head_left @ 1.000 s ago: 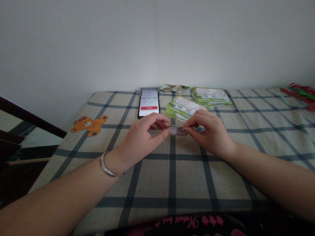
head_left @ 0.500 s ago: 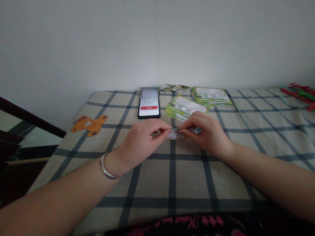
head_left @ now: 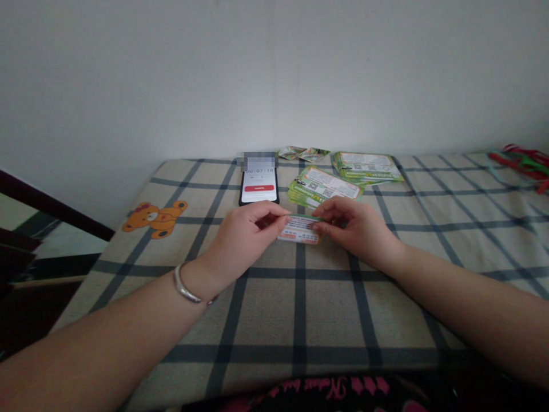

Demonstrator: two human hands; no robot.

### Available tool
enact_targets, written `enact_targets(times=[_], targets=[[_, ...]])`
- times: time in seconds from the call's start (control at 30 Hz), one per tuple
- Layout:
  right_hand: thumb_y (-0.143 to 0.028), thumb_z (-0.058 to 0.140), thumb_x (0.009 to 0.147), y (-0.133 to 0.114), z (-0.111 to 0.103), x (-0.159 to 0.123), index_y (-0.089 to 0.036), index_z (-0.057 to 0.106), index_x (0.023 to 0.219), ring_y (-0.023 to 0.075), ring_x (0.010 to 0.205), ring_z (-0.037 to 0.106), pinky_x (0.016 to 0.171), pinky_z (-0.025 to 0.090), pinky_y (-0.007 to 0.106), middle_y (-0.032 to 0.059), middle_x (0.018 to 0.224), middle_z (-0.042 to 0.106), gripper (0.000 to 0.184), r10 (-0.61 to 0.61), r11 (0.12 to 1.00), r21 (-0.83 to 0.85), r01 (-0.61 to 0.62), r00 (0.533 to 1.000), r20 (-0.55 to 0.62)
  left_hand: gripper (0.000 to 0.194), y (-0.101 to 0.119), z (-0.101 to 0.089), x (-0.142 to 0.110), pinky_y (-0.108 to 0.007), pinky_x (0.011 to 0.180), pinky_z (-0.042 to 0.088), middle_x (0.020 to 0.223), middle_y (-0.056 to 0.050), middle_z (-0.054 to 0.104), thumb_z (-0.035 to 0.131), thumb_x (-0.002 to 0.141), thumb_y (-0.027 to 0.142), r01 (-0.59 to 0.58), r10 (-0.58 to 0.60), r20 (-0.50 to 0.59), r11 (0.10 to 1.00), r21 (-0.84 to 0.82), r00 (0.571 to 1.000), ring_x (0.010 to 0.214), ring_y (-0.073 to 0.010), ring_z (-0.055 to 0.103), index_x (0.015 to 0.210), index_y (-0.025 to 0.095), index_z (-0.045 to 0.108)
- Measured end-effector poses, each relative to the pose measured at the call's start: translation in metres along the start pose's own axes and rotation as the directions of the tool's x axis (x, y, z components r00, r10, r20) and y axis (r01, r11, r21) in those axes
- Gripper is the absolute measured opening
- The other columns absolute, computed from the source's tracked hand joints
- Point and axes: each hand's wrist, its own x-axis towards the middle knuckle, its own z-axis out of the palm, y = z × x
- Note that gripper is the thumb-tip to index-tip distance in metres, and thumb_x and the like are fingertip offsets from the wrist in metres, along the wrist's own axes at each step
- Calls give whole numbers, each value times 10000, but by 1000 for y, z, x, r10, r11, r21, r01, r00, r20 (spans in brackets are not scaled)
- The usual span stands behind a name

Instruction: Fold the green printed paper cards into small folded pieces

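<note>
At the far left, well out from the left hand, a dark brown, straight bar (head_left: 51, 203) slants down past the edge of a beige tablecloth with dark blue checks (head_left: 274, 315). Nearer, to the left of the left hand, a flat orange cartoon bear (head_left: 154, 220) with a red bow lies on the cloth. A shiny silver, open-ended bangle (head_left: 183, 286) circles the wrist just behind that hand. The left hand (head_left: 246, 240) is pinching, thumb against fingers, the left end of a small white rectangular card with orange and green edging (head_left: 298, 230). Just beyond its knuckles lies a black-edged rectangular smartphone (head_left: 259, 189), its white screen showing 00:07:10 above a red bar. The card spans the gap between the two hands, its printed face tilted up; whether it touches the cloth I cannot tell. Farthest beyond it sit small folded green-and-white printed papers (head_left: 315, 154) by the wall, and closer, just past the right fingertips, a fanned stack of green-and-white printed cards (head_left: 319, 184). The right hand (head_left: 358, 232) grips the card's right end between thumb and fingers. Beyond it rests a second green-and-white card stack (head_left: 366, 165); far to its right, a red-and-green tangled bundle (head_left: 523, 166)
</note>
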Motion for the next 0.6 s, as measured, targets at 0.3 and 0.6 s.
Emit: enact_targets(times=[0.3, 0.6], targets=[[-266, 716, 787, 0, 0, -1, -196, 638, 896, 89, 558, 526, 507, 413, 225, -33, 657, 598, 151, -24, 1000, 8, 25, 998, -63, 201, -6, 2, 1, -224, 698, 549, 888, -5, 737, 641, 850, 236, 82, -81, 7, 989, -122, 997, 756, -118, 684, 1041, 198, 689], [-266, 714, 782, 1, 0, 0, -189, 655, 886, 115, 631, 575, 547, 449, 251, 12, 767, 658, 142, -13, 1000, 13, 14, 997, -76, 219, -11, 4, -1, -213, 676, 550, 860, 5, 733, 637, 855, 237, 45, -46, -4, 992, -120, 999, 721, -109, 679, 1068, 218, 680]])
